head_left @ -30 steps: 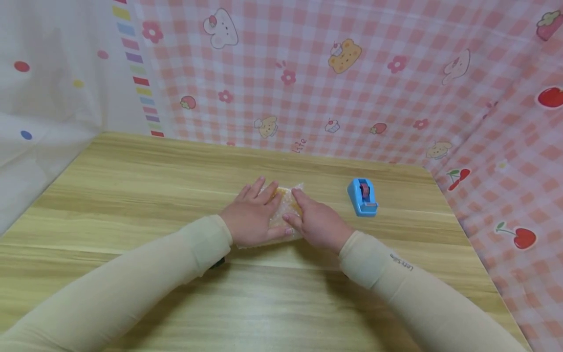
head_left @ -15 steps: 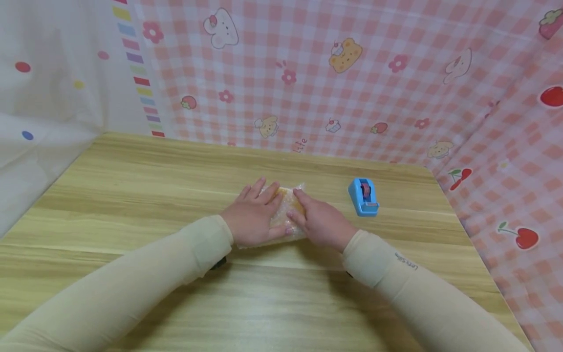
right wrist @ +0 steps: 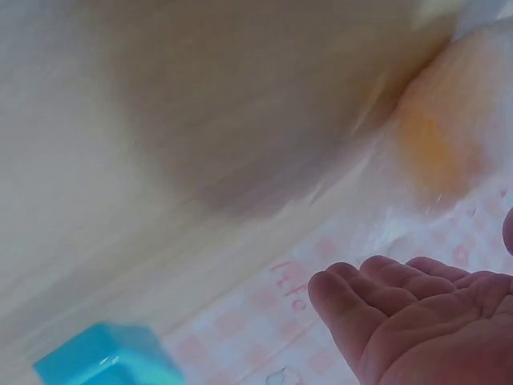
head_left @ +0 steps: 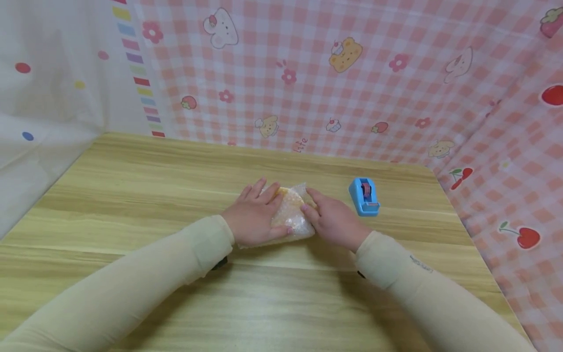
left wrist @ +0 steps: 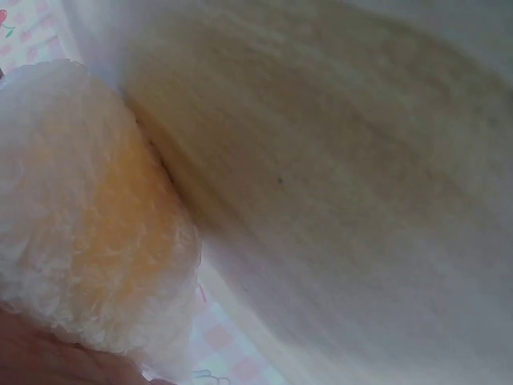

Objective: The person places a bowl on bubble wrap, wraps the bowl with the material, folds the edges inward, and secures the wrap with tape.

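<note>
A bubble-wrapped bundle (head_left: 291, 212) with something yellow-orange inside lies mid-table. My left hand (head_left: 252, 215) rests on its left part with fingers spread, covering much of it. At the bundle's right end is my right hand (head_left: 336, 220), thumb and forefinger right by the loose edge of the wrap. The right wrist view shows the fingers of that hand (right wrist: 425, 321) extended with the palm bare, beside the bundle (right wrist: 449, 144). From the left wrist, the bubble wrap (left wrist: 104, 216) fills the left side above a strip of the left hand (left wrist: 56, 361).
A blue tape dispenser (head_left: 365, 198) with a reddish roll stands to the right of the right hand. The wooden table (head_left: 272, 303) meets a pink checked curtain (head_left: 264, 73) at the back and right, and a white dotted one (head_left: 53, 98) at the left.
My right hand has slid to the right across the bundle towards its end, uncovering more of the wrap. The left hand stays in place on it.
</note>
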Tool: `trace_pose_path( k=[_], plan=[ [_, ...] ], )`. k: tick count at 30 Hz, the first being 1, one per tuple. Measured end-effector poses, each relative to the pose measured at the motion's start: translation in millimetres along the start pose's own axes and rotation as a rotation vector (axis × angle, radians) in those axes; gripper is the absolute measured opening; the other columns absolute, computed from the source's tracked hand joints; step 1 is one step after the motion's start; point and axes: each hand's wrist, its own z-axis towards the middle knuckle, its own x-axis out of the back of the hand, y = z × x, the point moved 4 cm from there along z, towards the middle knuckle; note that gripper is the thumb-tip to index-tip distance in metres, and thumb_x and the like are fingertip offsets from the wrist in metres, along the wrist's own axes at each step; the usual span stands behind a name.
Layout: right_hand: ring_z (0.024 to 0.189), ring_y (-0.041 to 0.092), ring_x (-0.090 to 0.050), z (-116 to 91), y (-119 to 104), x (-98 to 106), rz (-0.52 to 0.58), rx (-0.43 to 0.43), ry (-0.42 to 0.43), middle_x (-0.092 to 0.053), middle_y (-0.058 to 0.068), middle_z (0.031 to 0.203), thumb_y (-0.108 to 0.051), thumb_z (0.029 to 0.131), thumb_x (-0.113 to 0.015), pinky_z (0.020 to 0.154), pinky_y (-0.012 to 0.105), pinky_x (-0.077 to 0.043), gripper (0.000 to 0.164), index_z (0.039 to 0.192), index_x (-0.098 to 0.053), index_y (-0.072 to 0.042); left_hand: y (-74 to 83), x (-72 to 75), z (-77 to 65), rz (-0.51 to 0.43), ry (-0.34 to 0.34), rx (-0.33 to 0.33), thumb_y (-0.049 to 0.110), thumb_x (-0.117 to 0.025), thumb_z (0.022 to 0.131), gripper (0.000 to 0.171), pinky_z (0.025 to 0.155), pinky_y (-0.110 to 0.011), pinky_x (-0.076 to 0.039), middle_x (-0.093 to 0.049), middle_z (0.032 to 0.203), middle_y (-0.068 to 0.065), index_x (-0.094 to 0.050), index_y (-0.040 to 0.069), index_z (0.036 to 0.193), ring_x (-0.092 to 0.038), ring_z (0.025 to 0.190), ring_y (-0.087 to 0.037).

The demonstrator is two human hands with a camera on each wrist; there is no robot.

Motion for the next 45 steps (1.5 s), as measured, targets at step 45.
trace_pose_path(
  k=[45],
  plan=[
    [0.159, 0.052, -0.016, -12, 88, 42, -0.149, -0.160, 0.078, -0.018, 0.035, 0.169, -0.034, 0.113, -0.044, 0.128, 0.065, -0.020, 0.068, 0.162, -0.024, 0.010, 1.1, 1.2, -0.3, -0.007, -0.024, 0.018, 0.075, -0.040, 0.101, 0.096, 0.132, -0.061, -0.010, -0.011, 0.178, -0.012, -0.024, 0.008, 0.168, 0.000, 0.165, -0.041]
  ],
)
